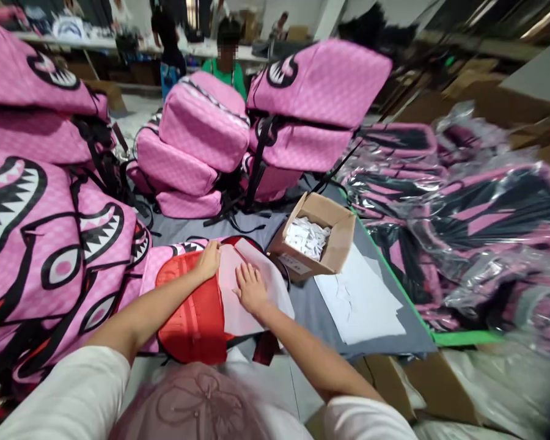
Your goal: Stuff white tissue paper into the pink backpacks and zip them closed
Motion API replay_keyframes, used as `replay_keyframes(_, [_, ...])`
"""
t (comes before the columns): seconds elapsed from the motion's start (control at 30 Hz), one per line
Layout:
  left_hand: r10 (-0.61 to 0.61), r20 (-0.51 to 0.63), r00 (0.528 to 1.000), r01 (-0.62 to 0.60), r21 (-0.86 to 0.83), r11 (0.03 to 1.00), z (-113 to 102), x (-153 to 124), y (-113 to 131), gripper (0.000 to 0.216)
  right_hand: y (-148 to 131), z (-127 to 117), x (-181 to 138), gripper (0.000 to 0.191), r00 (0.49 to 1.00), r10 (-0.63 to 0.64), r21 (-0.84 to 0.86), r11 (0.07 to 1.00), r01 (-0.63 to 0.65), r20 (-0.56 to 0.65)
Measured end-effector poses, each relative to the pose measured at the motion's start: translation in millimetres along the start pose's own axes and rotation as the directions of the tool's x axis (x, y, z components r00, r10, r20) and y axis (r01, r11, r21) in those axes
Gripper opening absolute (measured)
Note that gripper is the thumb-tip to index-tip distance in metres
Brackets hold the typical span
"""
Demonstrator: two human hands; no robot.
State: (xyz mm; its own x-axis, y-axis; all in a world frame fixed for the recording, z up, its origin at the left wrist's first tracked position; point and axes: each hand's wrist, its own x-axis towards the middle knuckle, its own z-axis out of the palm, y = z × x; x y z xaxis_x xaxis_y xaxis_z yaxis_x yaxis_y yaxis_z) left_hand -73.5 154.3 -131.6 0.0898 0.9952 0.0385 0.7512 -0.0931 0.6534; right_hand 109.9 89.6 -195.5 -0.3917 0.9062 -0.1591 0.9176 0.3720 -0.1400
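Observation:
An opened pink backpack point(151, 269) lies on the grey table in front of me, its red lining point(190, 315) with a mesh pocket folded out to the left. Over its right half spreads a thin white sheet point(236, 315). My left hand point(208, 260) is closed at the upper border between the red lining and the sheet, its fingertips curled at the bag's edge. Flat on the sheet, fingers spread, rests my right hand point(252, 288). Just right of the bag stands an open cardboard box point(341, 238) holding many small white pieces.
White paper sheets point(364, 305) lie right of the box on the grey table point(309, 311). Stacked pink backpacks point(201, 128) rise behind and at the left point(32, 244). Plastic-wrapped backpacks point(486, 214) fill the right side. A person in green point(238, 76) is beyond the stacks.

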Motion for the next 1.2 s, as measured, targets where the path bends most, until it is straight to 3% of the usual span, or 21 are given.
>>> replay_keyframes(0.1, [0.072,0.148,0.986,-0.087,0.099,0.991,-1.6,-7.2,-2.3,0.021,13.3,-6.3,11.1,0.073,0.998,-0.010,-0.062,0.998,0.014,0.056])
replay_keyframes(0.17, [0.134,0.273,0.953,-0.177,0.137,0.975,-2.7,-10.6,-0.7,0.013,18.4,-6.8,15.4,0.073,0.996,-0.003,-0.080,0.997,0.010,0.091])
replay_keyframes(0.3, [0.203,0.471,0.858,-0.322,0.186,0.928,2.2,-9.9,1.1,0.009,22.4,-4.7,17.5,0.070,0.995,0.010,-0.071,0.998,-0.003,0.097])
replay_keyframes(0.4, [0.190,0.617,0.764,-0.382,0.195,0.903,17.8,-4.1,-2.1,0.010,23.9,-2.7,20.2,0.070,0.996,0.024,-0.065,0.998,-0.019,0.082])
replay_keyframes(0.53, [0.151,0.715,0.682,-0.410,0.204,0.889,43.1,1.6,-7.1,0.015,27.7,0.9,23.5,0.072,0.988,0.019,-0.044,0.999,-0.013,0.150])
replay_keyframes(0.67, [0.137,0.745,0.653,-0.417,0.203,0.886,55.4,-0.6,-10.3,0.018,31.1,3.2,21.0,0.073,0.982,-0.005,-0.054,0.998,0.016,0.190])
replay_keyframes(0.77, [0.141,0.732,0.667,-0.408,0.200,0.891,54.5,-6.4,-5.9,0.017,30.4,2.8,16.2,0.073,0.984,-0.007,-0.064,0.998,0.019,0.181])
replay_keyframes(0.87, [0.152,0.682,0.715,-0.386,0.204,0.900,48.9,-8.4,5.2,0.007,29.1,4.8,12.2,0.071,0.988,-0.015,-0.068,0.997,0.026,0.155])
replay_keyframes(1.03, [0.230,0.458,0.859,-0.342,0.179,0.922,34.1,10.5,18.9,0.028,34.1,11.9,13.5,0.069,0.994,-0.062,-0.074,0.995,0.069,0.095])
replay_keyframes(1.2, [0.275,0.256,0.927,-0.320,0.154,0.935,9.9,39.5,23.8,0.027,33.6,16.6,9.2,0.072,0.998,-0.046,-0.109,0.993,0.050,0.038])
